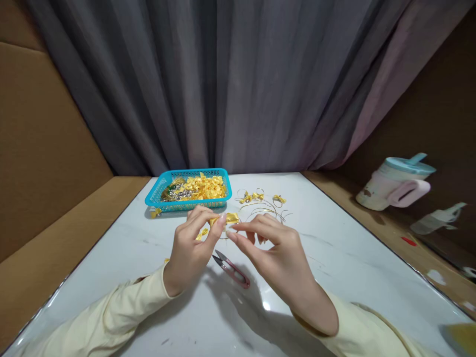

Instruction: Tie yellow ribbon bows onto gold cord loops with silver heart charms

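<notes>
My left hand (195, 243) is closed, pinching a yellow satin ribbon bow (232, 218) between thumb and fingers. Close beside it, my right hand (271, 243) has its thumb and index finger nearly together on what looks like a thin gold cord (223, 238), which curves below the bow; the fingers partly hide it. Under the hands lie pink-handled thread snips (234, 271), blades apart and pointing up-left. Another small yellow bow (202, 234) rests behind my left fingers.
Farther back stands a blue plastic basket (186, 204) with yellow bows and cords in it. Right of it lie tied bows (258, 196) and loose gold cords (266, 206). A lidded mug (386, 183) and a spray bottle (435, 220) stand beyond the table's right edge.
</notes>
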{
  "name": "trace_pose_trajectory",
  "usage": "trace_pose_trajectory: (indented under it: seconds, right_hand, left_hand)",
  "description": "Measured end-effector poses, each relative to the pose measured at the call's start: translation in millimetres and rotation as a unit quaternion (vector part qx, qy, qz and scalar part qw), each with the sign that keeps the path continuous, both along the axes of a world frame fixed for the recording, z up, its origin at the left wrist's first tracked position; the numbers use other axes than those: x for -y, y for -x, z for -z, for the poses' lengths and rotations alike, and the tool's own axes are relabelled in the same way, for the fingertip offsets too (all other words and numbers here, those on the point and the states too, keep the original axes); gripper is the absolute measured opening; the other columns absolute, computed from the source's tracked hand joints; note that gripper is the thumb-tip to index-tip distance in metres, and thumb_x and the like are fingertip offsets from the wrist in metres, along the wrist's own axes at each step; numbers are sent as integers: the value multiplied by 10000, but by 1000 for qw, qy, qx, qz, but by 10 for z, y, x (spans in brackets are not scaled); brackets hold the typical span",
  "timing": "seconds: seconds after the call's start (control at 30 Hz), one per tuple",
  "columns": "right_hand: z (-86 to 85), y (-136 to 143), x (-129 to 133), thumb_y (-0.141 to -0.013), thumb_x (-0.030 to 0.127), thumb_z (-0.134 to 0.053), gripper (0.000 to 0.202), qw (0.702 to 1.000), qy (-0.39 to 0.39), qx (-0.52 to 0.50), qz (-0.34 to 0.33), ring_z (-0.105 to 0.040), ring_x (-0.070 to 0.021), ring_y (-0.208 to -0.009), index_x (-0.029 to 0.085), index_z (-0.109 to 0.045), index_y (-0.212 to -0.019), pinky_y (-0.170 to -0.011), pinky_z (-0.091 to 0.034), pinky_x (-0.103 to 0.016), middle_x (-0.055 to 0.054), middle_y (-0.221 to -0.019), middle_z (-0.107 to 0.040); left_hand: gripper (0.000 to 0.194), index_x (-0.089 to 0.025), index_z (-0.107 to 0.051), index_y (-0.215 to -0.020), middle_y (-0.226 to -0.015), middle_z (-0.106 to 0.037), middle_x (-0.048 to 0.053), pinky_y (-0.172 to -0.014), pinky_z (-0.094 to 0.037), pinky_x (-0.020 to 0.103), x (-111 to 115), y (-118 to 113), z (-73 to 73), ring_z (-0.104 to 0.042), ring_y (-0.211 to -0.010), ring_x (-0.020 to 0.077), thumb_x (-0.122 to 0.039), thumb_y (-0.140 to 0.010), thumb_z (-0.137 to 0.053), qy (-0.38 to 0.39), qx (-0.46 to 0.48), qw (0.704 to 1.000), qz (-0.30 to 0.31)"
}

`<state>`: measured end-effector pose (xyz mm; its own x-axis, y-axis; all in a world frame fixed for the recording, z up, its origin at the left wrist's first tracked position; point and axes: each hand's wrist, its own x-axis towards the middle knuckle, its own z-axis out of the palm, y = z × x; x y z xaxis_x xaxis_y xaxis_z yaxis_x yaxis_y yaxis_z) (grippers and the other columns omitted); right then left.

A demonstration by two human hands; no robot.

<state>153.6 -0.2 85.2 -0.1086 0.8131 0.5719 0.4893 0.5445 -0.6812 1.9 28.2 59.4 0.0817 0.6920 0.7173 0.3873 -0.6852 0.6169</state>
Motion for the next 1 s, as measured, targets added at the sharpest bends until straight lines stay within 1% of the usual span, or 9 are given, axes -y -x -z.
trace_pose_trajectory:
  seconds: [0.13, 0.23, 0.3, 0.4, 0.57, 0.67, 0.73, 0.87, 1.0]
  right_hand:
    - [-29, 29, -6, -836, 276, -571, 183, 984, 166, -31, -54, -412, -93, -480, 177, -725, -826, -475, -330, -230, 28, -509, -507]
    - [-56, 33, -33, -849, 322, -541, 226, 938, 314, -80, -124, -353, -62, -362, 181, -714, -884, -394, -281, -202, 66, -414, -439]
    - [-46, 28, -59, -844, 336, -545, 248, 909, 364, -119, -166, -342, -54, -323, 174, -691, -961, -377, -290, -194, 80, -391, -440]
    - [-13, 19, -95, -837, 351, -553, 248, 889, 388, -156, -189, -355, -49, -294, 153, -674, -921, -365, -308, -185, 82, -373, -457]
    - [-35, 14, -90, -823, 346, -574, 228, 902, 364, -171, -155, -357, -43, -268, 136, -637, -761, -341, -293, -173, 82, -337, -442]
    - [-80, -3, -60, -813, 332, -594, 205, 894, 356, -205, -178, -365, -38, -271, 136, -620, -761, -353, -319, -169, 81, -343, -457]
    - [-102, -24, -51, -814, 313, -594, 177, 869, 370, -240, -226, -405, -41, -280, 139, -597, -778, -364, -342, -164, 74, -364, -490]
    - [-120, -73, -77, -829, 266, -548, 131, 770, 455, -283, -345, -563, -91, -353, 138, -546, -800, -330, -354, -141, 8, -505, -615]
    - [-129, -113, -104, -832, 249, -530, 128, 710, 507, -294, -392, -659, -143, -484, 125, -532, -800, -320, -424, -141, -71, -743, -687]
  left_hand:
    - [137, -184, -544, -726, -678, -526, -11, -662, -403, 275, 5, 4, -9, -494, -692, 137, -151, -859, -531, -16, -13, 1000, 4]
    - [122, -184, -543, -745, -690, -527, -8, -660, -398, 276, 10, 6, -4, -487, -701, 139, -145, -859, -530, -38, -29, 999, 1]
    - [111, -183, -544, -758, -699, -526, -8, -664, -389, 280, 12, 5, 0, -482, -703, 138, -139, -860, -530, -49, -47, 998, -8]
    - [111, -184, -536, -763, -703, -526, -9, -668, -380, 283, 7, 4, 1, -474, -705, 138, -129, -860, -529, -70, -67, 995, -11]
    - [107, -184, -525, -766, -675, -515, -17, -673, -365, 292, -22, 18, -2, -471, -703, 140, -126, -855, -541, -111, -90, 989, -31]
    - [120, -188, -517, -756, -665, -527, -19, -674, -366, 294, -42, 26, -2, -480, -707, 143, -127, -858, -536, -120, -97, 987, -43]
    - [117, -189, -518, -758, -667, -536, -20, -674, -370, 295, -56, 32, -3, -483, -704, 143, -129, -857, -539, -124, -97, 986, -49]
    - [115, -182, -523, -756, -671, -539, -17, -665, -377, 295, -88, 50, -10, -486, -688, 140, -122, -849, -553, -132, -93, 985, -61]
    - [107, -177, -528, -767, -661, -538, -13, -657, -374, 293, -123, 78, -28, -487, -676, 139, -107, -839, -566, -177, -106, 975, -84]
